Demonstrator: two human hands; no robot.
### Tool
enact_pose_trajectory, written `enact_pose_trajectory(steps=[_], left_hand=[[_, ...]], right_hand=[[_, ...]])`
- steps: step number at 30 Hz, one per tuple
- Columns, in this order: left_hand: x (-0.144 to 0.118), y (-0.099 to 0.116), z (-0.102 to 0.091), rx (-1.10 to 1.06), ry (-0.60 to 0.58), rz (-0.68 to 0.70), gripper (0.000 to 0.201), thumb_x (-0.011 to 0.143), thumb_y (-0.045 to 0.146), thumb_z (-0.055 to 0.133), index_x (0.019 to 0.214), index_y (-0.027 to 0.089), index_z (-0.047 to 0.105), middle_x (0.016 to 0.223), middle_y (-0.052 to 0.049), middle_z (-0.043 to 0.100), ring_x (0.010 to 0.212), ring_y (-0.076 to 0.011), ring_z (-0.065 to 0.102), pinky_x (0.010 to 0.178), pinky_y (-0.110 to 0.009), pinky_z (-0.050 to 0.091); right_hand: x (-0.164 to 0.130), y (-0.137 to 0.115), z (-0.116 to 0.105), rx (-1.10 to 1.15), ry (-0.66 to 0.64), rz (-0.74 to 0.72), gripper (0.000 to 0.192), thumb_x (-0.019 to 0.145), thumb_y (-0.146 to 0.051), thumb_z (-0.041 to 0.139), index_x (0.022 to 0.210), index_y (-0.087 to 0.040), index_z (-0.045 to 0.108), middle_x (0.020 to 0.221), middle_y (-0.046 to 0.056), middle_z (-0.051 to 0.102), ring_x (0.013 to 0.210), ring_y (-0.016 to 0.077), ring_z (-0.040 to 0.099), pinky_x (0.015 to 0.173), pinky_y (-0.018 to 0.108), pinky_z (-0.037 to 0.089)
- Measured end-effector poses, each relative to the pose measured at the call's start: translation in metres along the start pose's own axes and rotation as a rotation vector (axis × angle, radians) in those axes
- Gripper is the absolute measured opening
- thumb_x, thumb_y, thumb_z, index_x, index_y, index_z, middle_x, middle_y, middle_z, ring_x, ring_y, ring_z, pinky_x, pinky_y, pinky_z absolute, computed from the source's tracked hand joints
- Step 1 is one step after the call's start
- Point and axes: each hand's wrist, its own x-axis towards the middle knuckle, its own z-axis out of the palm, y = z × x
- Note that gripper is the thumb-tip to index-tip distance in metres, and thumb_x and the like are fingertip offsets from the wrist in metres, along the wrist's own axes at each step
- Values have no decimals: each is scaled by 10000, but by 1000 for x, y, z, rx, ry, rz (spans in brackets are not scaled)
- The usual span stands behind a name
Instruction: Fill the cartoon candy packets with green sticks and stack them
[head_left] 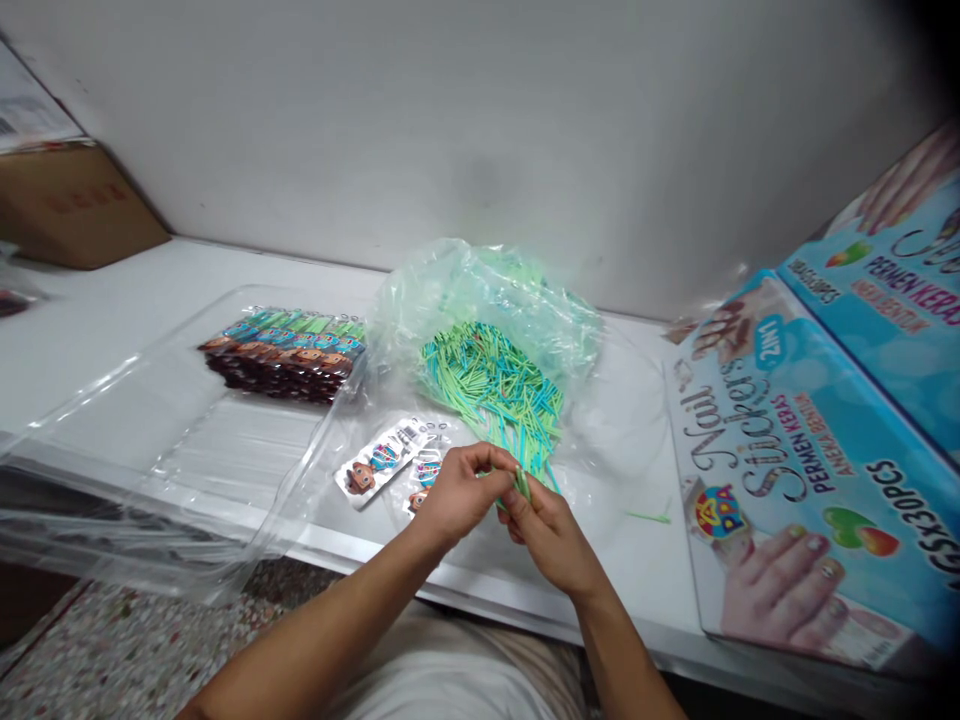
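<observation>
My left hand (466, 492) and my right hand (546, 528) meet above the table's front part, fingers pinched together. Between them is a thin green stick (523, 484), partly covered by the fingers. Just beyond the hands, a clear plastic bag (420, 300) lies on its side, its mouth towards me. Many thin green and blue sticks (491, 375) spill out of it. Beside my left hand lies a small printed packet (381, 460) with a cartoon figure. A second packet (426, 478) is partly hidden by that hand.
On the left, a clear plastic tray (217, 440) holds stacked printed packets (289, 350). Printed blue boxes (806, 480) stand at the right. A cardboard box (75, 205) sits at the far left, against the wall (450, 120). One loose green stick (649, 517) lies on the white table (637, 570).
</observation>
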Motion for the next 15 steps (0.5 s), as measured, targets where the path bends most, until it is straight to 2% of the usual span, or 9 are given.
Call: enact_pose_trajectory(steps=[4, 7, 10, 12, 15], left_hand=[[1, -1, -3, 73, -23, 44, 88, 664, 202, 612, 692, 119, 618, 720, -26, 601, 474, -89, 521, 456, -241, 453], [0, -2, -6, 188, -10, 138, 72, 678, 193, 610, 704, 134, 642, 841, -46, 598, 588, -115, 558, 511, -251, 482], [-1, -1, -8, 344, -3, 268, 76, 708, 148, 583, 711, 158, 658, 893, -59, 596, 794, -171, 591, 711, -304, 504], [-4, 3, -9, 477, 1, 349, 113, 709, 106, 576, 726, 175, 665, 945, -66, 593, 932, -201, 571, 856, -349, 461], [-10, 11, -8, 744, 19, 470, 160, 698, 116, 622, 807, 208, 692, 1036, -74, 563, 1041, -234, 507, 942, -390, 386]], right_hand=[[-1, 1, 0, -13, 5, 3, 296, 920, -476, 459, 894, -188, 517, 677, -18, 489, 528, 90, 396, 469, 220, 329], [0, 2, 0, -35, 9, 15, 308, 919, -481, 454, 910, -182, 527, 670, -20, 485, 529, 92, 394, 473, 221, 329], [1, 3, -1, -68, 5, 4, 316, 926, -470, 441, 950, -172, 545, 667, -19, 476, 534, 98, 391, 479, 225, 332], [1, 2, -2, -110, 12, -22, 311, 937, -439, 421, 986, -165, 561, 691, -3, 499, 562, 109, 420, 500, 230, 356], [2, 1, -4, -201, 35, -81, 267, 946, -342, 401, 1067, -174, 569, 786, 36, 573, 688, 151, 519, 614, 263, 439]])
